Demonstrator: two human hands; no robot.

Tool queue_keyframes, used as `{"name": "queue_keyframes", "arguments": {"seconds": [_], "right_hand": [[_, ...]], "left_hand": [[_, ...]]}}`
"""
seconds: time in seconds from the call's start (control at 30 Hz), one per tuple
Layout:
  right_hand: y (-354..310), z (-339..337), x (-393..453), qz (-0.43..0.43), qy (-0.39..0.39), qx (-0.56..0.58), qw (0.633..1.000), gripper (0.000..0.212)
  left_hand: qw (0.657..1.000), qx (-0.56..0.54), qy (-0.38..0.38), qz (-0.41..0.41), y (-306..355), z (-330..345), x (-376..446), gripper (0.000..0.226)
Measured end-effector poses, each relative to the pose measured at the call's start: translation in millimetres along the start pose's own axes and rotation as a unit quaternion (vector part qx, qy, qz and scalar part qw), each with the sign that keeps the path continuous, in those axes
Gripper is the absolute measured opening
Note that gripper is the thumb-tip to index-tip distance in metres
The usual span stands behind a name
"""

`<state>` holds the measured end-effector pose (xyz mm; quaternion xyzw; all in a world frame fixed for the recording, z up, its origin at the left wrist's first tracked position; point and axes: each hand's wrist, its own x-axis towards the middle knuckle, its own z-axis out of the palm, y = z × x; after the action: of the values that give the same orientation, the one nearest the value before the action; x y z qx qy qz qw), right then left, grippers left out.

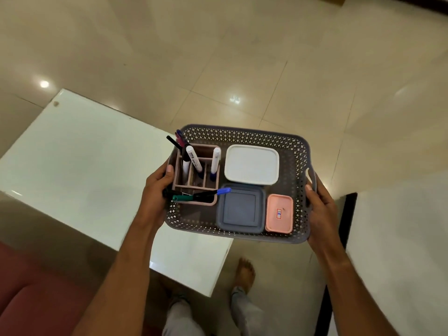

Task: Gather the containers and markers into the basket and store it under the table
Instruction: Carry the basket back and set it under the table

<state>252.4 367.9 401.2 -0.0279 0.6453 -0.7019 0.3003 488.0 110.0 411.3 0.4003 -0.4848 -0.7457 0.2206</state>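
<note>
So on the left of the frame there's the white surface (80, 170), bare from what I can see, and the basket (244, 137) is held up in the middle of the frame, off past its right edge over the tiled floor (266, 57). My left hand (157, 185) has its fingers wrapped round the basket's left handle, thumb hooked over the rim. Just right of it sits the pink organizer (196, 170) with the markers (214, 161) standing in its slots, plus a couple lying across its front. Then the white container (251, 164), the grey container (240, 209) below it and the small pink container (279, 213) to its right. My right hand (320, 204) is clamped on the right handle.

Looks to me like gathering is done and I'm on the storing step. Next I'd need to crouch, keep the basket level so the markers don't tip out, and slide it in beneath the surface.
</note>
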Motion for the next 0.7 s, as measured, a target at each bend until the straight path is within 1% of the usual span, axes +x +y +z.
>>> {"name": "queue_keyframes", "arguments": {"seconds": [0.13, 0.3, 0.53, 0.7], "right_hand": [[-35.5, -19.3, 22.0, 0.009, -0.025, -0.014, 1.0, 0.04], [-68.8, -29.8, 52.4, 0.009, -0.027, -0.043, 0.999, 0.038], [-105.7, -25.6, 105.7, 0.002, -0.071, -0.066, 0.995, 0.039], [-123.5, -14.6, 162.0, 0.009, -0.104, -0.075, 0.992, 0.038]], "left_hand": [[0.999, -0.029, 0.021, 0.001, 8.7, 35.5, -11.1, 0.037], [0.997, -0.068, 0.047, -0.007, 18.3, 71.0, -6.4, 0.036], [0.992, -0.087, 0.092, 0.001, 40.6, 103.4, 20.6, 0.035], [0.988, -0.095, 0.121, 0.014, 52.2, 119.9, 56.7, 0.035]]}}
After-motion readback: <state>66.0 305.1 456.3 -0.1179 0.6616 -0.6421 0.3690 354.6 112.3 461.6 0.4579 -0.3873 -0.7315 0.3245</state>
